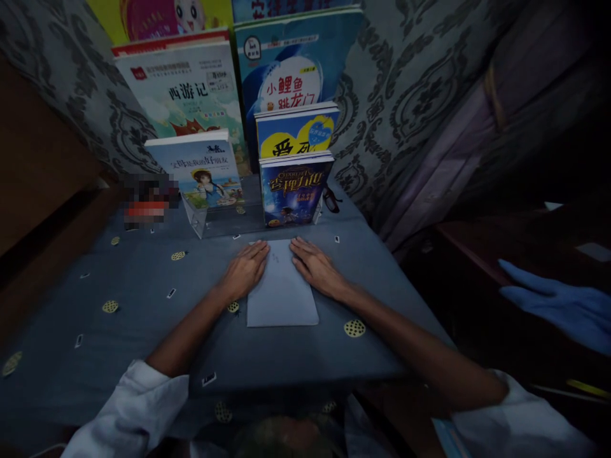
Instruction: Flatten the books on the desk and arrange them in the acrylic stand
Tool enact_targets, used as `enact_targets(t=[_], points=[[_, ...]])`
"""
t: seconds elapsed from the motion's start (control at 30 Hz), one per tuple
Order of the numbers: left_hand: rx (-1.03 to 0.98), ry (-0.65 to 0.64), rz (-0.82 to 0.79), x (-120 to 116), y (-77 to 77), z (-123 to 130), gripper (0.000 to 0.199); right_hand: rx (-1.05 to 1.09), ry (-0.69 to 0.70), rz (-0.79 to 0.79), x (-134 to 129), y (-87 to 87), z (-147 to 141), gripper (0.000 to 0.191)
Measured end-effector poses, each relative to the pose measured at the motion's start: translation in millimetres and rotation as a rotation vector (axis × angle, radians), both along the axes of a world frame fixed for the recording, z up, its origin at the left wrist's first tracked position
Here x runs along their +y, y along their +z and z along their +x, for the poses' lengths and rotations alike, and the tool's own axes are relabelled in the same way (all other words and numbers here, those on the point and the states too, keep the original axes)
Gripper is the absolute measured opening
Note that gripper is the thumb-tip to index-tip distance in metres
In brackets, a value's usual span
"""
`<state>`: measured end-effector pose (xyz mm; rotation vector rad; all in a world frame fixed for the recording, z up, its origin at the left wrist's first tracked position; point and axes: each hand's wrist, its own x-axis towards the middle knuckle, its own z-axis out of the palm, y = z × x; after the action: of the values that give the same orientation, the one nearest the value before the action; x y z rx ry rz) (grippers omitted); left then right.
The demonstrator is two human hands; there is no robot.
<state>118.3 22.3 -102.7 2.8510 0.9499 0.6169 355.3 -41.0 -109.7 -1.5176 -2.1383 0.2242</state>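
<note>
A pale sheet or thin booklet (282, 292) lies flat on the patterned tablecloth, with faint small marks near its far end. My left hand (245, 266) rests palm down at its far left corner, fingers stretched forward and touching the edge. At the far right corner, my right hand (316, 266) lies flat in the same way, fingertips on the edge. Neither hand grips anything. Whether the pale piece is one sheet or several layers, I cannot tell.
Behind it, a clear acrylic stand (198, 219) holds several upright books, including a dark blue one (296, 194) and one with a girl (207, 175). Dark glasses (331, 200) lie beside the stand. Right of the table are a curtain (439, 133) and a blue glove (556, 302).
</note>
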Motion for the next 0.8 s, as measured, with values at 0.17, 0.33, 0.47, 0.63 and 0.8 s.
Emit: enact_targets(t=[0.17,0.33,0.47,0.63,0.8], points=[[0.029,0.03,-0.028,-2.9,1.6,1.2,0.04,-0.011,0.004,-0.03,-16.6,3.5,-2.7,0.048],[0.037,0.044,-0.024,-5.9,2.3,1.0,0.041,-0.005,0.016,-0.024,-39.5,3.8,-7.0,0.049],[0.041,0.052,-0.031,-7.8,1.7,1.0,0.042,0.009,0.044,-0.011,-64.7,5.7,-9.9,0.049],[0.07,0.056,-0.043,-10.8,1.8,1.2,0.045,0.006,0.068,-0.025,-98.6,8.4,-13.4,0.052],[0.115,0.061,-0.02,-12.5,4.4,0.4,0.046,0.048,0.083,0.006,-118.9,4.2,-13.7,0.05]])
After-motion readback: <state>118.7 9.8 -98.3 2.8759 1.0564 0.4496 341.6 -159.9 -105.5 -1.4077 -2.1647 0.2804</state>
